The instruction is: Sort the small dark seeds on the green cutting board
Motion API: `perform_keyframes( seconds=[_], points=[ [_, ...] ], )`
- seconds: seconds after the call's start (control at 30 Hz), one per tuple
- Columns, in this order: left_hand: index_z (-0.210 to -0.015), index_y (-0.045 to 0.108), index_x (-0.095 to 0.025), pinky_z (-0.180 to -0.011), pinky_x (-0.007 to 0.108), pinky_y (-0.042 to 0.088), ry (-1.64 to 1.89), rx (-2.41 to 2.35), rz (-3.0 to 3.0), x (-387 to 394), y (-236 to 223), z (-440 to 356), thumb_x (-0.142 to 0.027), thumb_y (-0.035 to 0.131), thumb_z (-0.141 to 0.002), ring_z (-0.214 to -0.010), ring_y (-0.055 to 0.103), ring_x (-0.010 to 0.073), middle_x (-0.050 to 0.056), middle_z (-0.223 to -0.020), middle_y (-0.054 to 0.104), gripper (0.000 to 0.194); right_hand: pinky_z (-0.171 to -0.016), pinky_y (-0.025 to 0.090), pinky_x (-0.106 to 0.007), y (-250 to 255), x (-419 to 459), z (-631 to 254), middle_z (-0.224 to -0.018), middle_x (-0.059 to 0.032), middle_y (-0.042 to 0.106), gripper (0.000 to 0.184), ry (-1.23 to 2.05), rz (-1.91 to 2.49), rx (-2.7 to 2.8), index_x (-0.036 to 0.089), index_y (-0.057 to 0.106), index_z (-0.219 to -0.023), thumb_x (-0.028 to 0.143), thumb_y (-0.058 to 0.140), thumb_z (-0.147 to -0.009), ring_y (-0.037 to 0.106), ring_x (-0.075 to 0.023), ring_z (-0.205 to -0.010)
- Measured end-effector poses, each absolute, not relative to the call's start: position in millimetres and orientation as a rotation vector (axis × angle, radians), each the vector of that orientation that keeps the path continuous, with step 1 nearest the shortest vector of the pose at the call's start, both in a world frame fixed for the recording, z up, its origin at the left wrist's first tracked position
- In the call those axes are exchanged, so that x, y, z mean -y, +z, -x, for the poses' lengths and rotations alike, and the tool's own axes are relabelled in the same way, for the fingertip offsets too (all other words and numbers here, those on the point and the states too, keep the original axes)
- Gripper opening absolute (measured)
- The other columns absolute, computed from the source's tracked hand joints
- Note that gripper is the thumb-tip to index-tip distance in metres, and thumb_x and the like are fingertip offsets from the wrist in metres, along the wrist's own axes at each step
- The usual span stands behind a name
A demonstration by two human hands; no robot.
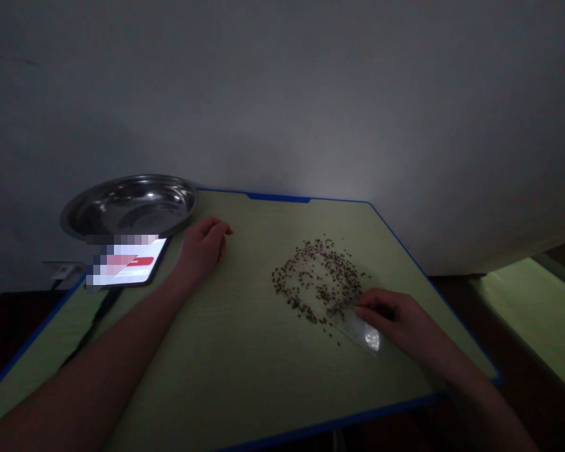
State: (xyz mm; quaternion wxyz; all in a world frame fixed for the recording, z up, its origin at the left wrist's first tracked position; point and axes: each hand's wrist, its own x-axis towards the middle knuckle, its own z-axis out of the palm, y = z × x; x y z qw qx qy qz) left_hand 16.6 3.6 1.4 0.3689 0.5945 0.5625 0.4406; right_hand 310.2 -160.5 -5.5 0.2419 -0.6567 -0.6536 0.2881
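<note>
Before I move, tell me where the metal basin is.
In the head view, the metal basin sits at the far left of the table, by the wall, just beyond the lit screen and left of the left hand.

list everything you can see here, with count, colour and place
bowl: 1, silver, far left table corner
device: 1, white and red screen, in front of bowl
cable: 1, black, below device
small pieces: too many to count, dark brownish, spread right of centre
bag: 1, clear, by the pieces
table: 1, pale green, blue edge, centre
second surface: 1, pale green, far right
wall: grey, behind
left hand: 1, bare, on table, loosely curled
right hand: 1, bare, fingertips at bag and pieces
</note>
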Motion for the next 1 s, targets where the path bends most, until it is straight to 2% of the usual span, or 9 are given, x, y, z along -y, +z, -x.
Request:
perform_keyframes(
  seconds=[0.33, 1.0],
  points=[
    [-0.065, 0.055, -0.020, -0.039, 0.022, 0.027, 1.147, -1.428, -1.529, -7, -4, -15, -0.030, 0.048, -0.075, -0.037, 0.037, 0.0086, -0.006, -0.042, 0.042, 0.016, -0.064, 0.048, -0.031, -5, 163, -311, -0.077, -0.0024, 0.069, 0.017, 0.830, 1.801, 1.807, 0.021, 0.066, -0.080, 0.032, 0.054, -0.087, 0.062, -0.0177, -0.072],
    [-0.065, 0.055, -0.021, -0.037, 0.023, 0.027, 1.138, -1.438, -1.549, -6, -2, -16, -0.031, 0.048, -0.075, -0.036, 0.036, 0.0094, -0.006, -0.041, 0.042, 0.016, -0.062, 0.047, -0.032, 1, 172, -312, -0.074, -0.0027, 0.068, 0.022, 0.833, 1.864, 1.812, 0.022, 0.064, -0.076, 0.036, 0.052, -0.087, 0.061, -0.0188, -0.070]
  ],
)
